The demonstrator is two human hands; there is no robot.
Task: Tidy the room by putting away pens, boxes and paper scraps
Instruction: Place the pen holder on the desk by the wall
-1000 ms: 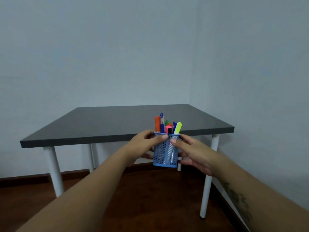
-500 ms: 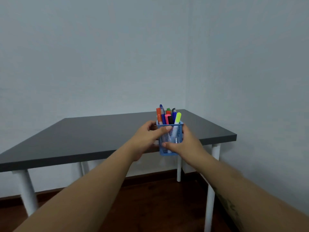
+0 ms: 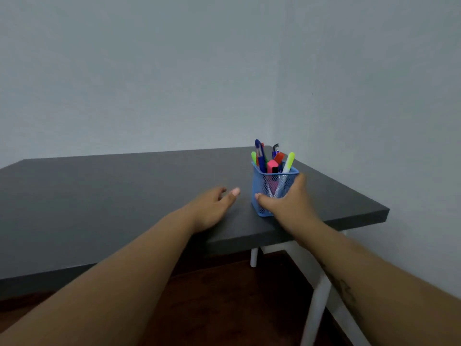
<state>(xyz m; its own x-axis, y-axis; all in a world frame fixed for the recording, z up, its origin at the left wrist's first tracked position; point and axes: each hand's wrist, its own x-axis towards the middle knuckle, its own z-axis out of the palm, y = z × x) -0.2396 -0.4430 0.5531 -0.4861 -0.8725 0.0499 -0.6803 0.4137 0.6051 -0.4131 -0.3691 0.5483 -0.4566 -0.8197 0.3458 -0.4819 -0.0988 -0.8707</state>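
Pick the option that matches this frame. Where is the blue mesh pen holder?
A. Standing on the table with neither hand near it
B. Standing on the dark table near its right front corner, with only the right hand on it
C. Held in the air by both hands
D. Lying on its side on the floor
B: the blue mesh pen holder stands upright on the dark table, the right hand wrapped around its side, while the left hand is apart from it.

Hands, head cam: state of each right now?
Left hand: open, empty, off the holder.
Right hand: wrapped around the blue mesh pen holder standing on the dark table.
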